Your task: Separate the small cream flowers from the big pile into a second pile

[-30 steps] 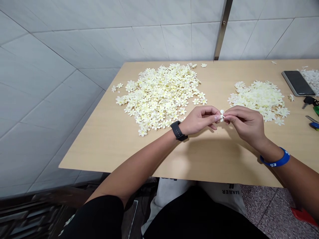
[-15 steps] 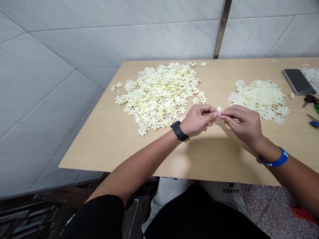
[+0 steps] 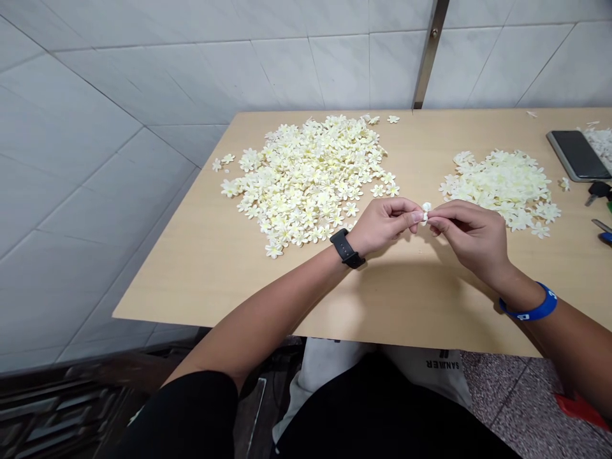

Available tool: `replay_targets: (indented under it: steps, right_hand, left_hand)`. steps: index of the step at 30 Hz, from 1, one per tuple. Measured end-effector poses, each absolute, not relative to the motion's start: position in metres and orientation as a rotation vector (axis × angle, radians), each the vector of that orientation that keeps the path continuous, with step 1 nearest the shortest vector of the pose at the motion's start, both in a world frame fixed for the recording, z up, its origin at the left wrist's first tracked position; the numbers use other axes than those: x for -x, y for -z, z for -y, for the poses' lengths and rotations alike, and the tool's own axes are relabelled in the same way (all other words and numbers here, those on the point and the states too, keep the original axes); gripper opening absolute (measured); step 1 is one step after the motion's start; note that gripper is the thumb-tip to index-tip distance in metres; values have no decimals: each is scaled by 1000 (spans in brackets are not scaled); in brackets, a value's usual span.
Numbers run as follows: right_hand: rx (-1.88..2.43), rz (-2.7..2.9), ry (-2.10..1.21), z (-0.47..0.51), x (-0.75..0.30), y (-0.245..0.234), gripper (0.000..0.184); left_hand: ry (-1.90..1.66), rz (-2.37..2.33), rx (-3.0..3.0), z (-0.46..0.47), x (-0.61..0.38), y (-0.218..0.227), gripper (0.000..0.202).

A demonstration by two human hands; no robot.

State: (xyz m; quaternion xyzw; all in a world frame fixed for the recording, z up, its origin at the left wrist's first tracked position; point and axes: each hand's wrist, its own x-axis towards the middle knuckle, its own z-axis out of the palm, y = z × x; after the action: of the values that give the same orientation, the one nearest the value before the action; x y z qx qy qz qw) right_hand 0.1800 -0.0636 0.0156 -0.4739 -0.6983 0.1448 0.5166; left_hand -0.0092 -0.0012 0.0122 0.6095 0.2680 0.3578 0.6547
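Observation:
Between the fingertips of both hands is a small white artificial flower (image 3: 426,208), held above the table. My left hand (image 3: 388,223), with a black watch band at its wrist, pinches it from the left. From the right, my right hand (image 3: 473,236) pinches it with thumb and forefinger; a blue wristband sits behind that hand. The flower's lower part is partly covered by the fingers. To the left lies a big pile of cream-white flowers (image 3: 310,178) with yellow centres. A smaller, flatter pile of pale flowers (image 3: 507,185) lies just beyond my right hand.
The wooden table (image 3: 201,268) stands against a tiled wall (image 3: 287,70) with a metal strip (image 3: 429,57). At the right are a phone (image 3: 581,155), keys (image 3: 598,190), a blue-handled tool (image 3: 606,237) and small white pieces (image 3: 600,141).
The view has shifted slightly. Both hands stay together at the flower, whose white petals now show a little more between the fingertips.

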Motion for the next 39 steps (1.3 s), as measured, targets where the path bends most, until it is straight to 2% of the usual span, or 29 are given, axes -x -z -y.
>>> replay_targets:
  steps: [30, 39]
  right_hand:
    - [1134, 1622, -474, 63, -180, -20, 18]
    - [1109, 1619, -483, 63, -181, -18, 7]
  left_hand:
    - [-782, -598, -1300, 4, 7, -14, 60]
    - [-837, -599, -1466, 4, 10, -17, 56]
